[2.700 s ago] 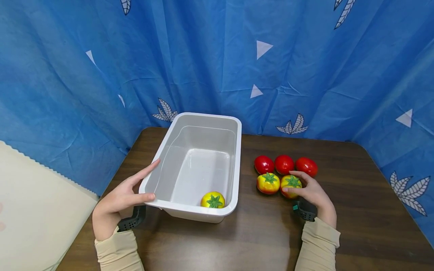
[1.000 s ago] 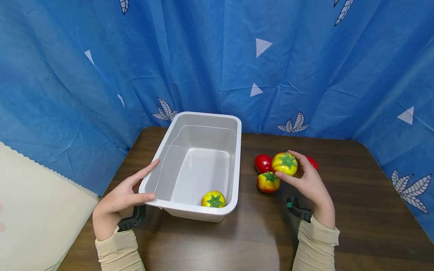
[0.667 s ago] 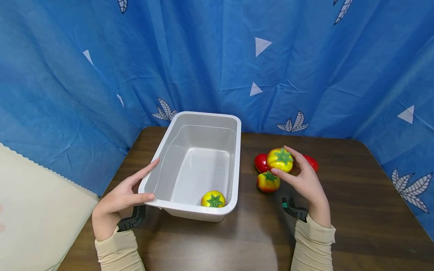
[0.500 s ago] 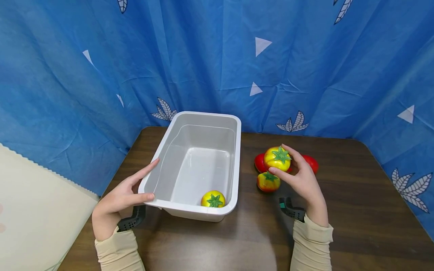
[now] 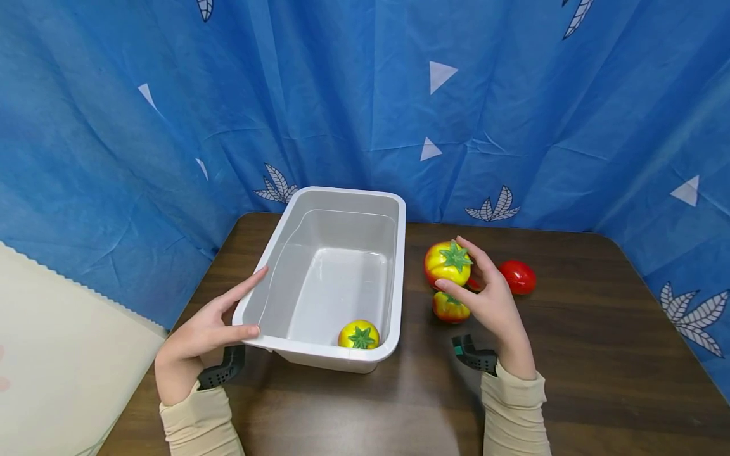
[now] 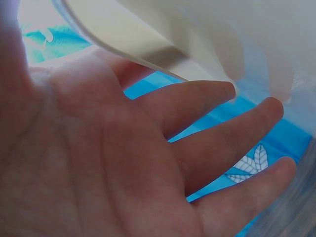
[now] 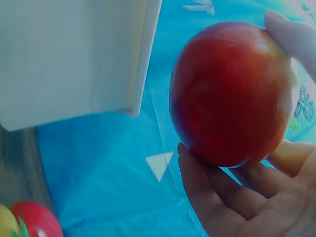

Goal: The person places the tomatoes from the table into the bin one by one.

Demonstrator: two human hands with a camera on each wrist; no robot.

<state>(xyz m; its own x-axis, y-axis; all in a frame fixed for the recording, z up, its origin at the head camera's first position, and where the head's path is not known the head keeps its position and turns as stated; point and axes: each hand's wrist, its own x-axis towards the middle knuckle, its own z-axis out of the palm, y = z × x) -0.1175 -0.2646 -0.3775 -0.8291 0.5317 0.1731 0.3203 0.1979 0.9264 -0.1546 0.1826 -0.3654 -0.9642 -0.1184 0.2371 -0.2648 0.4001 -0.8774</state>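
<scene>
My right hand [image 5: 485, 288] holds a yellow-and-red toy tomato [image 5: 445, 263] with a green star-shaped top, thumb on the near side and fingers on the far side. Its glossy red underside fills much of the right wrist view. It hangs above the table, right of a light grey plastic tub [image 5: 399, 278]. At the tub's near left corner, my left hand [image 5: 208, 329] grips the rim, thumb and index finger over it. The other fingers [image 6: 222, 153] stretch out along the outside, seen in the left wrist view. Inside the tub's near right corner lies another toy tomato [image 5: 359, 335].
A yellow toy tomato [image 5: 450, 308] sits on the brown table [image 5: 599, 354] just below the held one. A glossy red one [image 5: 518, 277] lies to the right; other red ones are mostly hidden behind the right hand. A blue curtain [image 5: 365, 95] hangs behind the table.
My right hand has taken hold of a yellow toy tomato from the group, lifted it and moved left toward the tub. The left hand and tub have stayed in place.
</scene>
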